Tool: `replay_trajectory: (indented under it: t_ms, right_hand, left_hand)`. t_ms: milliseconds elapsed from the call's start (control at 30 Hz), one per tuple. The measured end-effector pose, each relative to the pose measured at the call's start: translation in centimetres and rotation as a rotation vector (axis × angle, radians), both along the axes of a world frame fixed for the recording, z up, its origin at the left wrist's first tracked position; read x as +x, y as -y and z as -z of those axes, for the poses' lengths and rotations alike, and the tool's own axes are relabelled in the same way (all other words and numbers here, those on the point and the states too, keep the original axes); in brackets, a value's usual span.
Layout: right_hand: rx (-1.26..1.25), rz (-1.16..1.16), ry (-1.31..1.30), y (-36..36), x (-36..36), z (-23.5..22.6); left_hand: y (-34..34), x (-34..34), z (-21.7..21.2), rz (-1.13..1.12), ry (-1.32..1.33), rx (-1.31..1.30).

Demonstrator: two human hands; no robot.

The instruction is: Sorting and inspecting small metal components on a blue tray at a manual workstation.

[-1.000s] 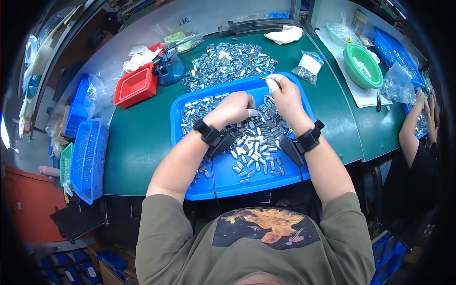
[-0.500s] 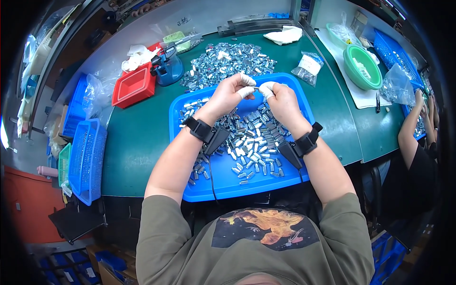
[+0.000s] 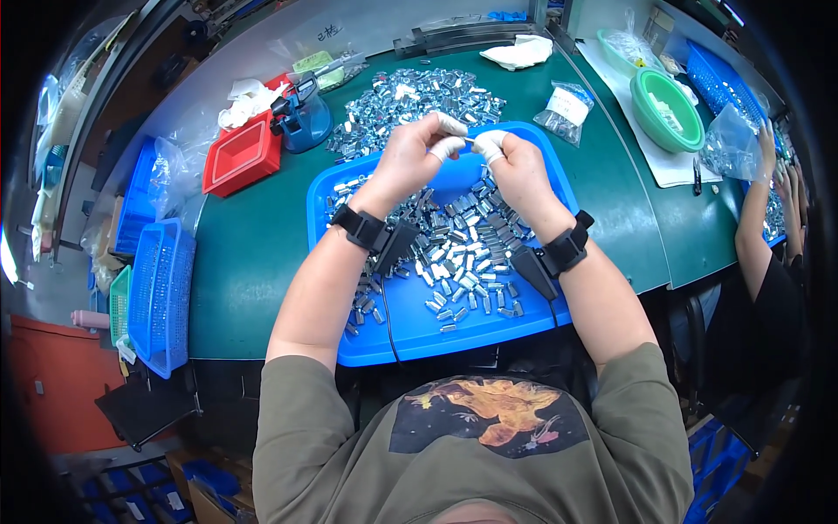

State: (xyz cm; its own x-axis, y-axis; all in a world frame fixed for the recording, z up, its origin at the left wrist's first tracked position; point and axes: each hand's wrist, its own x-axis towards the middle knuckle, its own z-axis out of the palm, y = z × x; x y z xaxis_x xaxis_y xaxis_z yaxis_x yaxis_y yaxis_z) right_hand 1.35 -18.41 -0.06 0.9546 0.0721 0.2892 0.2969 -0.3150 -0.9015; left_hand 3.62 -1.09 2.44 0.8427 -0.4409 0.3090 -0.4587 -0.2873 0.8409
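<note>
Above the far part of a blue tray, my left hand and my right hand meet, fingertips pinched and wrapped in white finger covers. Between them shows a small thin metal piece, mostly hidden by the fingers; its exact kind is too small to make out. Both hands seem to grip it, one from each side. Many short, shiny metal pieces lie loose in the tray beneath my wrists. Behind the tray a large heap of similar metal pieces is spread on the green table.
Left of the heap are a red bin and a blue tape-dispenser-like holder. Blue baskets stand at the left edge. To the right lie a bag of parts and a green bowl. A co-worker's arm reaches in at far right.
Both hands have shifted slightly up and left in the picture, still pinched together on the small piece. At far right the co-worker's hand has moved up towards the clear bag.
</note>
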Motion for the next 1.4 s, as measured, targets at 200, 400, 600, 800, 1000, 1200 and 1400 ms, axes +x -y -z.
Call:
replay_trajectory:
  t_ms: [200,400,600,800,1000,1200,1400]
  right_hand:
    - [0.000,0.185,0.161,0.7,1.1,0.4]
    - [-0.063,0.229,0.181,1.0,1.1,0.6]
    - [-0.068,0.166,0.078,0.3,0.8,0.9]
    - [-0.125,0.062,-0.002,0.2,0.2,0.2]
    - [-0.226,0.023,0.149,0.0,0.5,1.4]
    - [-0.221,0.018,0.124,-0.1,-0.1,0.7]
    - [-0.156,0.014,-0.054,-0.5,-0.9,0.4]
  left_hand:
    - [-5.8,4.0,1.5,-0.504,0.512,0.142]
    - [1.6,-0.4,1.2,-0.099,-0.022,0.527]
    - [1.7,-0.4,2.8,0.056,-0.135,0.623]
    - [-0.3,0.4,2.6,-0.042,-0.223,-0.035]
    - [-0.4,0.1,1.8,-0.037,-0.122,0.017]
    - [-0.1,-0.1,1.6,-0.051,-0.133,0.026]
    - [0.2,-0.7,1.3,-0.074,-0.114,0.069]
